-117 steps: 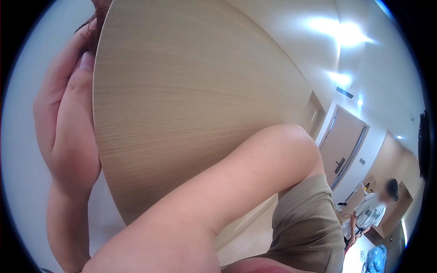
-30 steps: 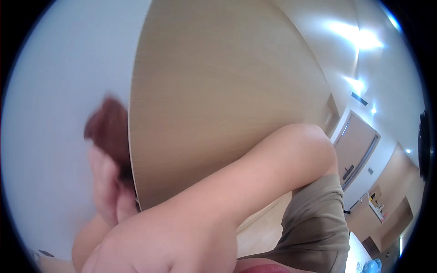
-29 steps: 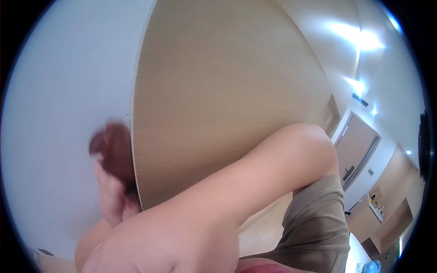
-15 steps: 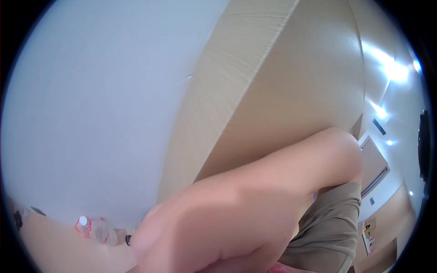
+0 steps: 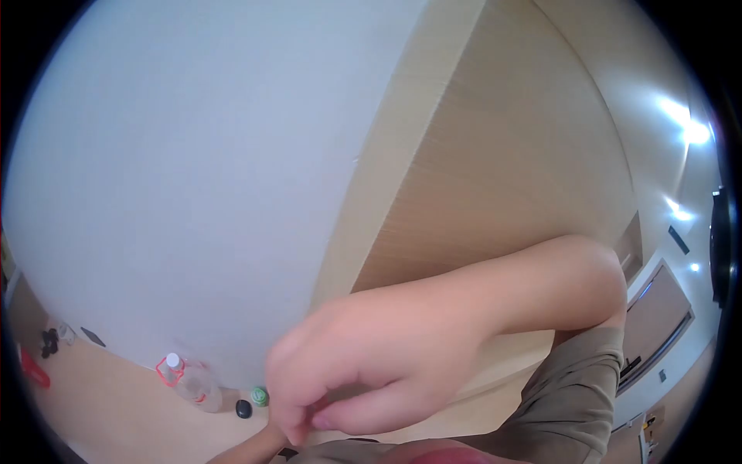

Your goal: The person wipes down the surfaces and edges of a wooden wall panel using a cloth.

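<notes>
My right hand (image 5: 371,371) fills the lower middle, its bare forearm coming in from the right out of a khaki sleeve (image 5: 572,387). Its fingers curl down and the thumb bends in towards them; whatever lies between them, if anything, is hidden. Part of my left forearm (image 5: 259,445) shows at the bottom edge, close to the right fingertips. I cannot tell whether they touch. My left hand is hidden behind the right one. Left of the right hand are a small green round object (image 5: 260,397) and a black oval object (image 5: 244,408).
A clear plastic bottle (image 5: 199,389) with white cap and red handle stands on a beige surface (image 5: 147,394). A large white panel (image 5: 216,185) with a wood-coloured edge (image 5: 386,147) fills the upper left. Dark items (image 5: 49,342) and a red object (image 5: 35,371) lie at far left.
My right hand has moved away from the camera and rightwards in view, showing its curled fingers and thumb. The left forearm and green object have come into sight as the view shifted.
</notes>
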The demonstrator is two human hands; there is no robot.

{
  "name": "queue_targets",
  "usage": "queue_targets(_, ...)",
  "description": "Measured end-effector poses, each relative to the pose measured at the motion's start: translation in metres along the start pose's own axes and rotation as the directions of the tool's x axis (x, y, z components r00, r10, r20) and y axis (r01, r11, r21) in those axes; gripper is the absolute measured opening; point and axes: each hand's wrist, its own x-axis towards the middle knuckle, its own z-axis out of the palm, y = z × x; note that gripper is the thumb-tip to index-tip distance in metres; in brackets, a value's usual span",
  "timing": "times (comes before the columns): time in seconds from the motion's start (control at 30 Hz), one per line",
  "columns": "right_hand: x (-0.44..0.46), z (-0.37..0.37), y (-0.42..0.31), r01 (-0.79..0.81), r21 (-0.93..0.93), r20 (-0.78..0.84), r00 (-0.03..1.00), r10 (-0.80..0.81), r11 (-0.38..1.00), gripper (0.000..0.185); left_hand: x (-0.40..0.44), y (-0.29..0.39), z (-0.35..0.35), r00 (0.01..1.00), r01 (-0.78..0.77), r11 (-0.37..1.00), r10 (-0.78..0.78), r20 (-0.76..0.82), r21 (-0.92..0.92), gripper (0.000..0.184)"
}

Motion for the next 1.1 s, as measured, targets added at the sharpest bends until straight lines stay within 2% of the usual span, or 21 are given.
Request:
queue_targets(0.07, -0.003, -0.002, 0.0, -0.03, -0.006, 0.068, 0.997, 0.03, 1.0, 0.014, 0.079, 0.074, -0.044, 0.983, -0.185, 0.972, 0.182, -0.033, -0.144, 0.044)
queue_targets(0.17, -0.001, 0.004, 0.004, 0.166, -0.13, -0.05, 0.984, -0.173, 0.978, 0.005, 0.174, 0.161, -0.098, 0.897, -0.442, 0.862, 0.43, -0.103, -0.246, 0.043)
queue_targets(0.2, 0.001, 0.001, 0.004, 0.308, -0.424, 0.012, 0.942, -0.335, 0.852, 0.004, 0.201, 0.185, -0.116, 0.857, -0.514, 0.818, 0.498, -0.13, -0.259, 0.043)
queue_targets(0.23, 0.017, -0.003, 0.004, 0.415, -0.663, 0.118, 0.88, -0.46, 0.623, 0.006, 0.222, 0.201, -0.137, 0.82, -0.572, 0.776, 0.551, -0.158, -0.266, 0.042)
queue_targets(0.27, 0.033, -0.005, 0.001, 0.469, -0.824, 0.253, 0.806, -0.535, 0.319, 0.01, 0.242, 0.216, -0.157, 0.784, -0.621, 0.736, 0.592, -0.187, -0.271, 0.042)
queue_targets(0.37, 0.043, -0.018, -0.016, 0.459, -0.888, 0.349, 0.667, -0.658, -0.006, 0.026, 0.313, 0.272, -0.191, 0.71, -0.703, 0.652, 0.662, -0.239, -0.283, 0.041)
queue_targets(0.4, 0.05, -0.026, -0.022, 0.434, -0.899, 0.333, 0.585, -0.739, -0.061, 0.025, 0.335, 0.288, -0.201, 0.699, -0.714, 0.635, 0.667, -0.256, -0.294, 0.041)
queue_targets(0.53, 0.052, -0.057, -0.051, 0.275, -0.923, 0.362, 0.394, -0.845, -0.268, 0.022, 0.395, 0.332, -0.217, 0.725, -0.686, 0.619, 0.624, -0.292, -0.381, 0.04)
queue_targets(0.57, 0.052, -0.06, -0.05, 0.24, -0.931, 0.349, 0.356, -0.867, -0.276, 0.021, 0.403, 0.338, -0.218, 0.74, -0.67, 0.622, 0.605, -0.294, -0.405, 0.039)
queue_targets(0.63, 0.048, -0.064, -0.053, 0.146, -0.952, 0.305, 0.351, -0.885, -0.27, 0.018, 0.406, 0.331, -0.214, 0.778, -0.624, 0.641, 0.564, -0.277, -0.447, 0.039)
queue_targets(0.7, 0.041, -0.062, -0.056, 0.02, -0.969, 0.233, 0.398, -0.887, -0.246, 0.015, 0.399, 0.325, -0.207, 0.805, -0.59, 0.664, 0.528, -0.271, -0.46, 0.038)
queue_targets(0.8, 0.046, -0.065, -0.058, -0.206, -0.967, 0.072, 0.348, -0.935, -0.151, 0.011, 0.37, 0.304, -0.2, 0.803, -0.595, 0.697, 0.509, -0.309, -0.399, 0.037)
queue_targets(0.87, 0.046, -0.061, -0.056, -0.245, -0.96, 0.028, 0.387, -0.922, -0.133, 0.013, 0.356, 0.301, -0.202, 0.799, -0.599, 0.727, 0.514, -0.312, -0.337, 0.036)
queue_targets(0.9, 0.045, -0.058, -0.055, -0.266, -0.956, 0.004, 0.406, -0.914, -0.123, 0.015, 0.352, 0.303, -0.206, 0.794, -0.604, 0.739, 0.529, -0.3, -0.298, 0.036)
queue_targets(1.0, 0.044, -0.057, -0.048, -0.285, -0.95, 0.027, 0.321, -0.947, -0.124, 0.012, 0.346, 0.316, -0.212, 0.759, -0.64, 0.759, 0.603, -0.243, -0.117, 0.035)
queue_targets(1.1, 0.021, -0.059, -0.049, -0.343, -0.934, -0.018, 0.322, -0.947, -0.099, 0.013, 0.351, 0.337, -0.216, 0.68, -0.696, 0.681, 0.727, -0.098, 0.225, 0.034)
